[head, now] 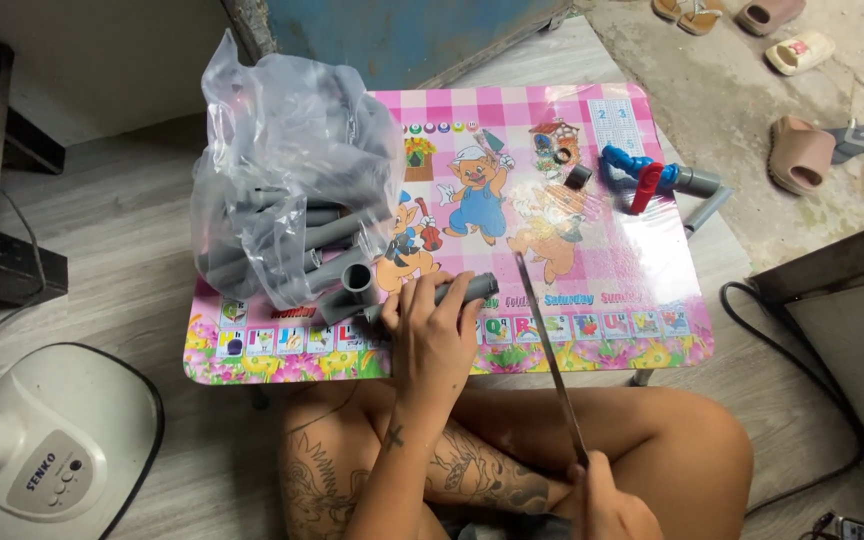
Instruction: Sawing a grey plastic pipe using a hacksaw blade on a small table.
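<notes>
— How are your hands set?

— Your left hand [435, 335] reaches forward from your lap and lies palm-down over a grey pipe [462, 291], fingers curled around it, pinning it to the pink table [602, 250]. Your right hand [607, 505] sits low by your knee, closed on the handle end of a thin saw blade [549, 355].

— Where is the pipe against that grip?

— It lies crosswise near the table's front edge. Most of it is under your left palm; its right end pokes out past your fingers. The blade slants up from your right hand, and its tip reaches just beside that free end. I cannot tell whether it touches.

— What room do you have around it?

— To the left, a clear plastic bag [287, 170] full of grey pipe pieces crowds the corner, and a grey tee fitting [352, 285] sits just beside your left hand. To the right the tabletop is open up to a blue and red valve [642, 175] near the far right edge. A white fan base [47, 450] stands on the floor at your left, well apart.
</notes>
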